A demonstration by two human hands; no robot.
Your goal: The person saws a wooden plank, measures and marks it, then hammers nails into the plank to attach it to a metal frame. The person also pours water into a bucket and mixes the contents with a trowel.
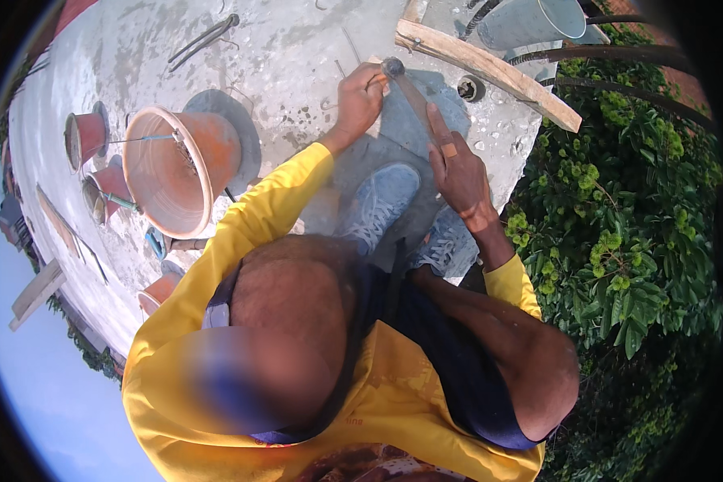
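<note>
My right hand is closed round the handle of a hammer, index finger stretched along it. The hammer's dark round head is beside my left hand. Closed near the concrete surface, my left hand has its fingers round a small orange piece, mostly hidden, so its kind is unclear. Below the hands are my dusty shoes.
A large orange bucket and small reddish pots stand on the left. A wooden plank lies at the far right by a translucent bucket, curved bars and a round hole. Leafy trees border the right edge.
</note>
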